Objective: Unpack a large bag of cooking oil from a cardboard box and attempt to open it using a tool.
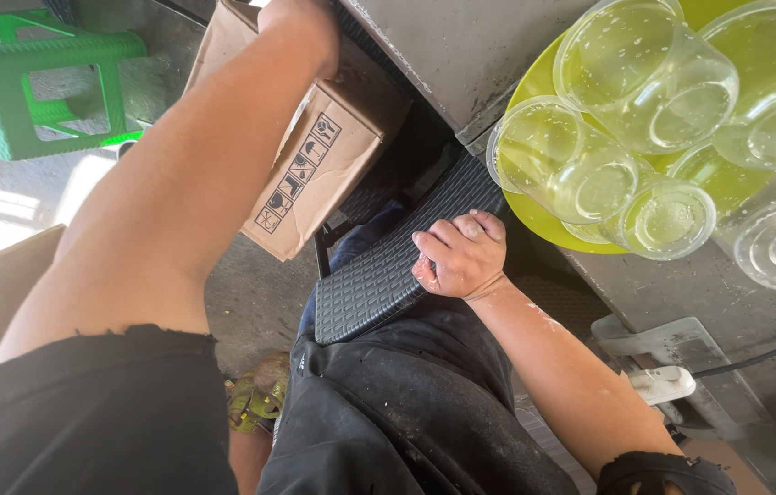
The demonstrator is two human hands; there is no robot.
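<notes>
While the left hand [301, 32] rests on a brown cardboard box [319, 151] — fingers hidden — the right hand's [461, 257] fingers clutch the black woven seat [388, 270].

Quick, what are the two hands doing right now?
Left hand: up on the cardboard box; fingers hidden, so cannot tell.
Right hand: closed, gripping the edge of the black woven seat.

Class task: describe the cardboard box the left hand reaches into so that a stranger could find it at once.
Start at the green stool on the floor. Just right of it, beside the black woven chair, stands the cardboard box, with the left hand at its open top. Unlike the plain cardboard nearby, it has a column of black handling symbols.
</notes>
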